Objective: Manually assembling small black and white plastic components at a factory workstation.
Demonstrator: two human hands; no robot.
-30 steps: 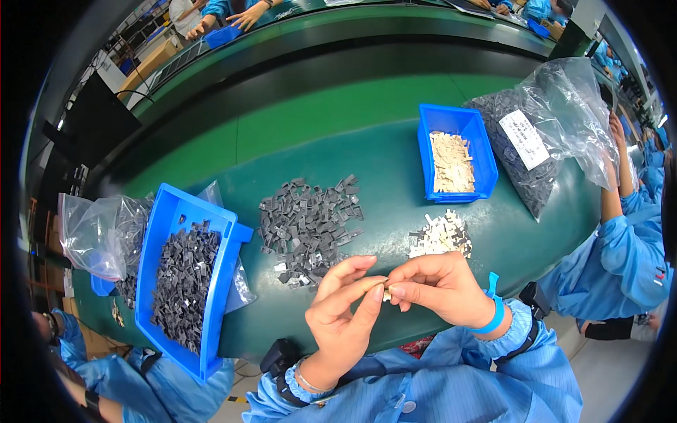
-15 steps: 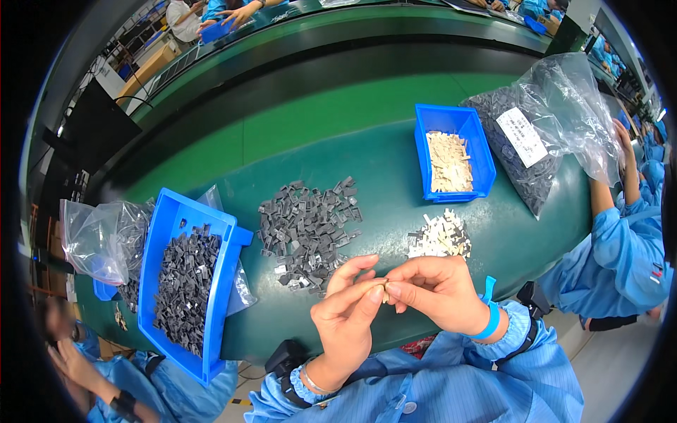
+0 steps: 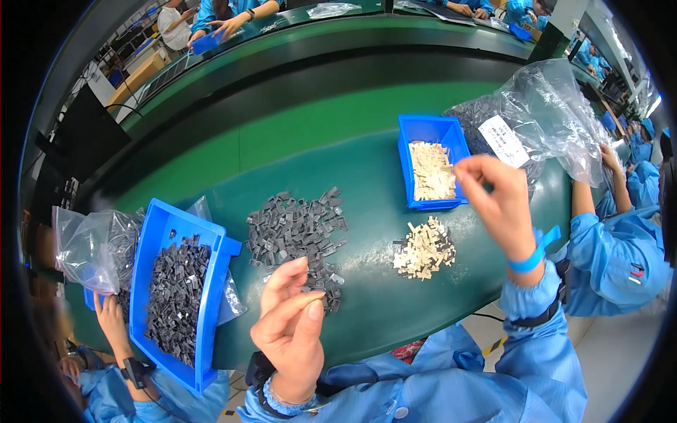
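Note:
My left hand point(image 3: 293, 338) is raised near the front edge of the green table, thumb and forefinger pinched together. A thin beige piece point(image 3: 319, 296) shows at their tips. My right hand point(image 3: 501, 197) reaches over the right side of a small blue bin point(image 3: 460, 134), its thumb and forefinger closed together. What those fingertips hold, if anything, blends with the flat beige pieces point(image 3: 431, 169) inside the bin. In front of the bin lies a loose pile of beige and dark pieces point(image 3: 425, 248). Small dark grey parts point(image 3: 296, 225) are heaped beyond my left hand.
At left stands a long blue bin point(image 3: 224, 243) full of dark parts, with a clear plastic bag point(image 3: 88, 240) beside it. A large bag point(image 3: 539, 106) of dark parts lies at the back right. Co-workers sit close on both sides; one person's hand point(image 3: 111, 321) is near the left bag.
My hands have come apart from their shared pinch. The right one has moved up and right to the small blue bin; the left one has moved left. The whole view has shifted slightly.

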